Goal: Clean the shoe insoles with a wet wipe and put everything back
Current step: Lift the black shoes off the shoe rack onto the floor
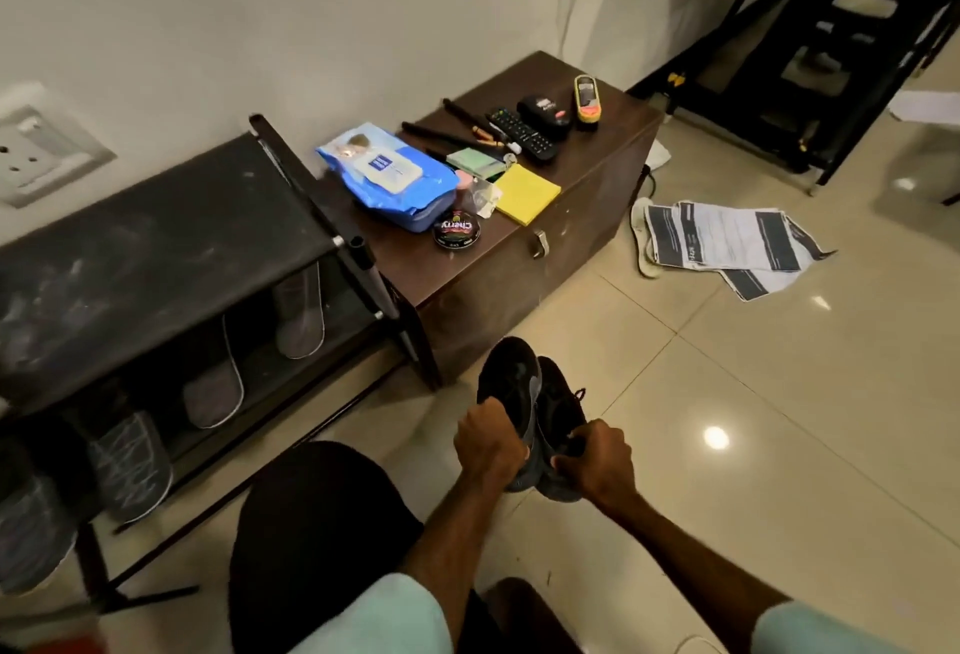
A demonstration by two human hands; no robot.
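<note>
Above the tiled floor, both my hands hold a pair of black shoes side by side. My left hand (488,440) grips the heel end of the left black shoe (511,383). My right hand (597,461) grips the heel end of the right black shoe (563,409). The blue pack of wet wipes (387,175) lies closed on the brown wooden box (524,279). A light-coloured insole (643,238) lies on the floor, partly under sheets of paper (727,243). I cannot see inside the shoes.
The box top also carries a round shoe polish tin (457,231), a yellow cloth (527,193), a remote (522,134) and small items. A dusty black shoe rack (156,248) with grey shoes stands on the left. A black metal frame (810,82) stands at the back right.
</note>
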